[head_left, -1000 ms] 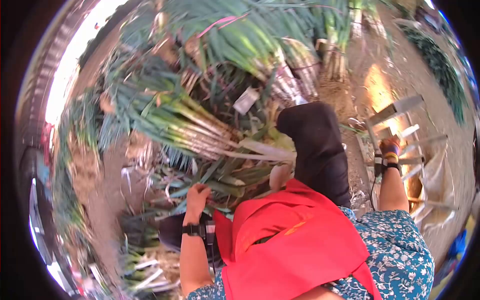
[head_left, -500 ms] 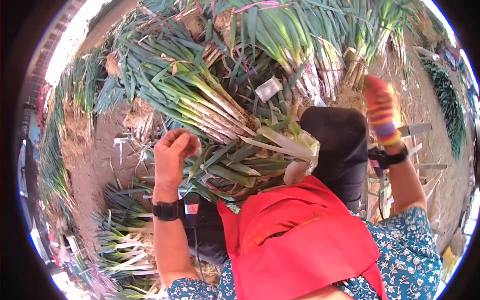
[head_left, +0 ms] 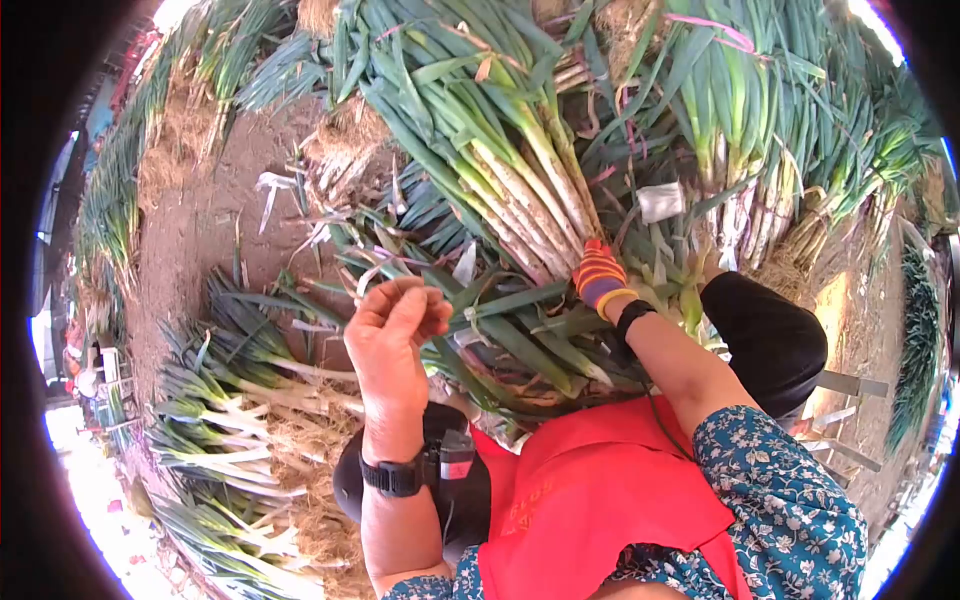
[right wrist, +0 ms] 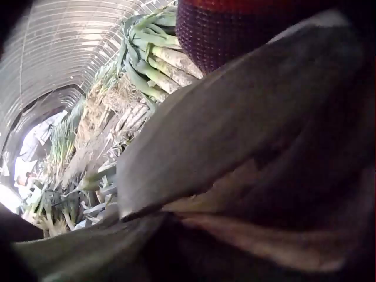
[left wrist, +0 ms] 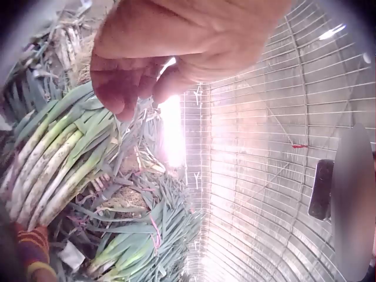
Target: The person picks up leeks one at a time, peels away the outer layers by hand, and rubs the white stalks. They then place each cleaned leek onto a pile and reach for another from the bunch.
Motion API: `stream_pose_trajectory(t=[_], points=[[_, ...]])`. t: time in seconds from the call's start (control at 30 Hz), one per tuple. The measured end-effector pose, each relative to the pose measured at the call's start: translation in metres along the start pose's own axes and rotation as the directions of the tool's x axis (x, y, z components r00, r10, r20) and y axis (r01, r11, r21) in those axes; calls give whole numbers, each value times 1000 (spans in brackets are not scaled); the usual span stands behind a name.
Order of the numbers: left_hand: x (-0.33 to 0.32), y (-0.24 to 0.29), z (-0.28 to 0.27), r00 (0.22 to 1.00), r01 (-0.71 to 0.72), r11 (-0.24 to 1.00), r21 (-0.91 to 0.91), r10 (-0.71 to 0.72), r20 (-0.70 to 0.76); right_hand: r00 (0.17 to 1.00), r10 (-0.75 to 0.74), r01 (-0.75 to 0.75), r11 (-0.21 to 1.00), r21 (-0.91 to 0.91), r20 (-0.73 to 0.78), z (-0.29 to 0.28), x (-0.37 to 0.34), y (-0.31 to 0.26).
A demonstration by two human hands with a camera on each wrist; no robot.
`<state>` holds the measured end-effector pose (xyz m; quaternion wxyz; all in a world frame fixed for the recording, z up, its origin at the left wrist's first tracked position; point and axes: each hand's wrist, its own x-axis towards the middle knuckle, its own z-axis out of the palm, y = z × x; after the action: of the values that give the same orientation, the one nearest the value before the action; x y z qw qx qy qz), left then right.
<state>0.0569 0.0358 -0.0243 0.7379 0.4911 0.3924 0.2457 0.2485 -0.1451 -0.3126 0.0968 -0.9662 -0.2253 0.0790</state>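
Observation:
A bunch of long green onions, with soil-marked pale stalks, lies slanting before the knees. My right hand, in a striped knit glove, grips the stalk ends of this bunch. In the left wrist view the gloved fingers bend about those ends. My bare left hand is raised over the left knee, thumb and fingers loosely bent, with no held thing showing. Loose onion leaves lie beneath and between the hands. Dark leaf-like material and the purple glove fill much of the right wrist view.
More onions with dry roots are heaped at the left. Tied bunches stand at the back right, near a white packet. A wooden frame sits beside the right knee. A red apron covers the lap.
My right hand has come from the wooden frame at the right across to the stalk ends of the onion bunch. The left hand has lifted from the leaves. The head view has turned leftward.

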Motion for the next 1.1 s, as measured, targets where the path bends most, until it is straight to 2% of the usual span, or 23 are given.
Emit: stream_pose_trajectory(t=[0.03, 0.07, 0.1, 0.13, 0.17, 0.2, 0.23, 0.27, 0.33, 0.37, 0.43, 0.5, 0.57, 0.63, 0.7, 0.73, 0.77, 0.8, 0.83, 0.9, 0.93, 1.0, 1.1], points=[[-1, -2, 2, 1000, 16, 1000, 12, -17, 20, 981, 37, -52, 996, 77, 191, -32, 2, -6], [-1, -5, 6, 999, 19, 999, 26, -20, 38, 942, -139, 54, 961, 273, 305, -69, 5, -6], [-1, -8, 12, 998, 20, 1000, 24, -21, 56, 929, -340, 269, 893, 361, 146, -59, 6, 2], [3, -14, 15, 997, 13, 1000, 28, -16, 81, 839, -528, 533, 745, 400, -134, -48, 4, 12], [4, -19, 19, 995, 10, 999, 34, -14, 101, 651, -644, 759, 546, 355, -401, -51, -6, 16], [0, -18, 20, 993, 13, 999, 53, -19, 121, 880, -471, 214, 501, 838, 57, -94, -27, 6], [0, -23, 23, 991, 1, 999, 50, -8, 134, 720, -403, -484, 290, 825, 564, -158, -55, -10], [4, -33, 29, 996, 20, 998, 59, -25, 86, 734, -399, -470, 285, 835, 550, -190, -72, -11], [8, -44, 36, 997, 46, 995, 86, -51, 56, 591, -481, -538, 363, 761, 647, -237, -105, -9], [7, -45, 41, 997, 36, 996, 82, -41, 69, 603, -477, -528, 361, 769, 639, -260, -124, -9], [5, -50, 48, 987, 142, 990, -17, -140, 84, 627, -437, -536, 360, 764, 646, -290, -162, -4], [4, -59, 50, 975, 171, 983, -67, -160, 152, 590, -497, -554, 326, 766, 637, -296, -192, 16], [-1, -58, 52, 909, 300, 930, -215, -210, 360, 549, -565, -565, 293, 771, 617, -301, -207, 34], [-7, -47, 53, 900, 336, 909, -247, -233, 368, 490, -550, -535, 422, 732, 676, -304, -212, 48], [-14, -38, 50, 854, 204, 943, -262, -41, 518, 519, -525, -532, 420, 735, 675, -282, -203, 64], [-25, -26, 52, 873, 149, 949, -277, 5, 487, 555, -504, -397, 539, 743, 662, -267, -192, 73], [-26, -23, 50, 874, 140, 948, -285, 17, 485, 588, -491, -252, 644, 722, 643, -253, -182, 76], [-26, -20, 46, 888, 130, 968, -215, -17, 460, 693, -488, -147, 626, 766, 531, -244, -177, 68], [-26, -15, 42, 900, 119, 983, -140, -47, 432, 692, -498, -133, 623, 771, 522, -239, -168, 58], [-33, -8, 38, 928, 64, 986, -151, -3, 373, 811, -565, 242, 558, 794, 150, -239, -145, 11], [-30, -9, 33, 943, 100, 986, -133, -51, 328, 806, -577, 262, 545, 796, 130, -240, -138, -14], [-33, -5, 28, 963, 124, 975, -183, -74, 259, 835, -550, 263, 380, 887, -11, -249, -127, -70], [-32, -7, 14, 971, 82, 987, -138, -48, 233, 849, -527, 261, 487, 833, 42, -257, -113, -124]])
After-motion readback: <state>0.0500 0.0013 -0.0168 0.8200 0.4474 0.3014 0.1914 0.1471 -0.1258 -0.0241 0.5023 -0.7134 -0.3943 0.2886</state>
